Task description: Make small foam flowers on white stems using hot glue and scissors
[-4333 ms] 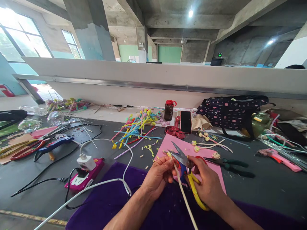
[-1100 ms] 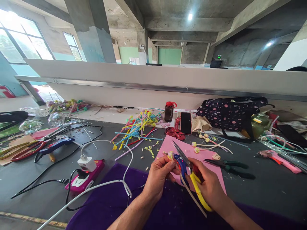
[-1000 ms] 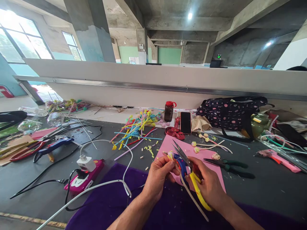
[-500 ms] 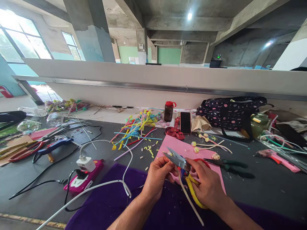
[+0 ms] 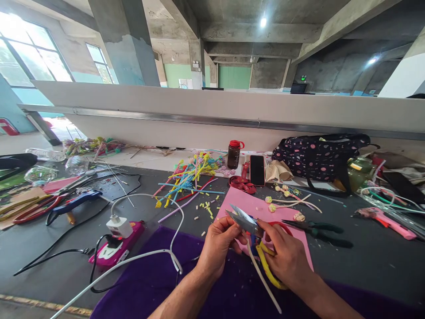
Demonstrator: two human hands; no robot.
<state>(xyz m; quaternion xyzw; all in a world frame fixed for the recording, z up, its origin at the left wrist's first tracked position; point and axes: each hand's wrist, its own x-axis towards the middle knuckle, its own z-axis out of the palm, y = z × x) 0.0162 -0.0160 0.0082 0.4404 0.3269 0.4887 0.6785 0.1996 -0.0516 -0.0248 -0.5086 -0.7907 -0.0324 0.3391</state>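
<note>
Silver-bladed scissors (image 5: 247,221) have tipped lower in right fingers (image 5: 271,231), left fingers (image 5: 230,233) pinching a cream stem (image 5: 261,274).

- I get bright windows (image 5: 25,48) at the upper left, left of a concrete pillar (image 5: 131,53) painted pale blue lower down.
- My feed shows a lit lamp (image 5: 263,22) at the top, right of centre.
- Mid-frame, a white partition (image 5: 199,102) runs behind the dark worktop (image 5: 375,270).
</note>
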